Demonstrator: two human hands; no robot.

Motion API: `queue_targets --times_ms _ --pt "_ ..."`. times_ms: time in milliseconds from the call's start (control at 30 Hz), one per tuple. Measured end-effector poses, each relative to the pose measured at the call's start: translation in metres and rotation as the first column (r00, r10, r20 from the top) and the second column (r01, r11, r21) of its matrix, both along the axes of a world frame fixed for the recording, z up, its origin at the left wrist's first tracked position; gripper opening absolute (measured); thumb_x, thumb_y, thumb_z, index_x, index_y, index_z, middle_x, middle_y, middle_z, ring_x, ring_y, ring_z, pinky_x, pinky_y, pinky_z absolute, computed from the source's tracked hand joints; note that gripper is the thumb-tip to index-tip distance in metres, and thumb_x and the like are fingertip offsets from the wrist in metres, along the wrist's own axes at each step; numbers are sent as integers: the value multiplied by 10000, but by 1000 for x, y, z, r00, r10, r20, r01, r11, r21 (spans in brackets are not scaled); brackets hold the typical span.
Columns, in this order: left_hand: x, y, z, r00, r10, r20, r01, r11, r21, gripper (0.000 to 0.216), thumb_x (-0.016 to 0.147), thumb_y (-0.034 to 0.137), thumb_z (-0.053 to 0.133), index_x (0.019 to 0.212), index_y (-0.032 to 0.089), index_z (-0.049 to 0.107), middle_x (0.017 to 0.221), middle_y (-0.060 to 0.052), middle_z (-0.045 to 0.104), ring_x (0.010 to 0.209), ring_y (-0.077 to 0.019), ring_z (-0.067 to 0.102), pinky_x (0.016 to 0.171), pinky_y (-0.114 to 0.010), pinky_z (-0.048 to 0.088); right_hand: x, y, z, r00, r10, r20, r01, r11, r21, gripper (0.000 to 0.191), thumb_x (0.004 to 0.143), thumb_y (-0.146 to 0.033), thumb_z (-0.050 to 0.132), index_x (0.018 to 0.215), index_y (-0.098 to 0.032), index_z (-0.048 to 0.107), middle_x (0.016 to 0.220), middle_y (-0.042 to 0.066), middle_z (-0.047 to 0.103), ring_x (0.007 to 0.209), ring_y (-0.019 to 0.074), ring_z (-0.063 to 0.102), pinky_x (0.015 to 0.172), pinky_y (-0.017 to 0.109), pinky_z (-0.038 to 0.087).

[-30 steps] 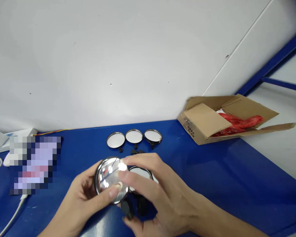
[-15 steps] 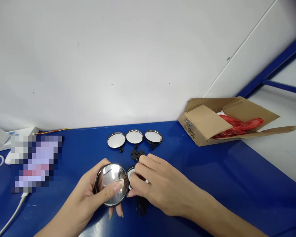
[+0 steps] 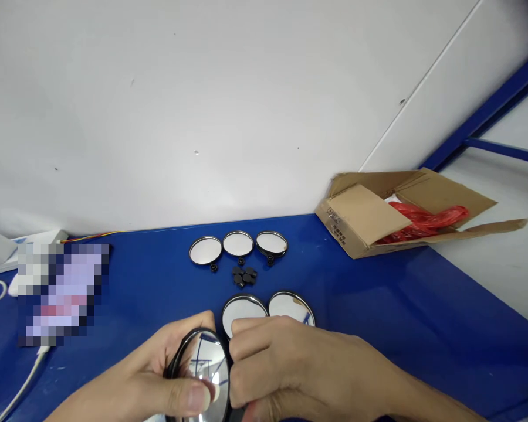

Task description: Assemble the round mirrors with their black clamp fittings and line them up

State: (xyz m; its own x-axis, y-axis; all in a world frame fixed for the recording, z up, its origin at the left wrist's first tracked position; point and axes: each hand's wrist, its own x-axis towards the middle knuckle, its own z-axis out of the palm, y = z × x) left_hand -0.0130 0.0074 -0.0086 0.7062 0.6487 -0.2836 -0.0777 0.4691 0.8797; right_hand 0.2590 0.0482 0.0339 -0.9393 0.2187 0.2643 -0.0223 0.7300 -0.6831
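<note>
Mirror tilted, facing camera.

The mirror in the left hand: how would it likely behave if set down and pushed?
The mirror is round, so it could roll if stood on edge. Its glossy, reflective face looks slippery, perhaps fragile too. It seems stiff: no bending shows where the left hand grips it.
</note>
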Motion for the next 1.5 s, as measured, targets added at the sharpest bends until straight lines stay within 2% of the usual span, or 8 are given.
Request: queue_targets --times_ms 133,333,767,833,933,1067,1267,1500 --pt "-3 4 -2 998 50 -39 -50 999 18 510 955 596 875 955 222 528 722 43 564 579 -77 460 525 -166 365 -5 -6 -13 973 -220 -77 231 955 188 322 1205 -423 573 1038 -190 719 906 6 664 840 161 551 798 266 475" --pt "8 5 6 975 185 -126 -184 983 20 478 1033 623 793 991 206 564 680 -77 794 502 -108 645 507 -162 502 -10 -4 -28 876 -381 -295 480 650 589 451 1185 -468 604 852 -171 672 753 -20 574 725 159 449 729 335 377" --pt "26 -16 5 901 396 176 -367 914 -174 373 1031 461 857 934 219 590 686 -20 788 545 -165 769 534 -203 600 -22 -31 -33 672 -434 -600 740 376 557 270 1158 -298 681 1066 -70 793 731 34 722 742 193 638 709 399 478" --pt "21 -16 4 905 385 180 -353 917 -186 357 1046 434 839 942 228 567 686 -8 768 547 -182 780 497 -195 565 -22 -31 -28 696 -421 -581 718 429 548 261 1142 -314 714 1018 -101 800 707 19 692 713 178 619 694 378 472" --pt "14 -12 5 926 320 200 -293 944 -153 350 1036 412 853 959 222 568 724 16 736 560 -163 770 530 -197 551 -19 -22 -16 821 -382 -423 556 702 445 351 1149 -373 689 885 -150 752 679 -18 570 668 139 515 663 311 446" --pt "6 -6 4 958 208 198 -196 977 -80 386 1010 424 882 954 217 562 793 32 659 640 -98 664 598 -175 458 -12 -7 -7 939 -256 -228 254 966 -41 415 1172 -447 622 860 -184 692 774 -16 613 752 125 544 730 246 482" --pt "-7 -4 -2 997 50 52 -47 997 -54 487 902 534 957 942 207 599 788 23 604 681 -108 560 648 -213 448 -1 1 -10 981 -143 -132 31 785 -618 405 1077 -536 774 865 -192 757 746 -14 667 703 132 611 677 255 478" --pt "6 6 10 919 391 -38 -393 919 -44 359 1077 492 778 938 211 603 624 -29 731 506 -128 629 523 -205 520 14 24 -15 630 -776 -20 736 605 -304 158 1116 -362 712 1120 -271 841 946 -1 727 822 156 635 790 298 491"
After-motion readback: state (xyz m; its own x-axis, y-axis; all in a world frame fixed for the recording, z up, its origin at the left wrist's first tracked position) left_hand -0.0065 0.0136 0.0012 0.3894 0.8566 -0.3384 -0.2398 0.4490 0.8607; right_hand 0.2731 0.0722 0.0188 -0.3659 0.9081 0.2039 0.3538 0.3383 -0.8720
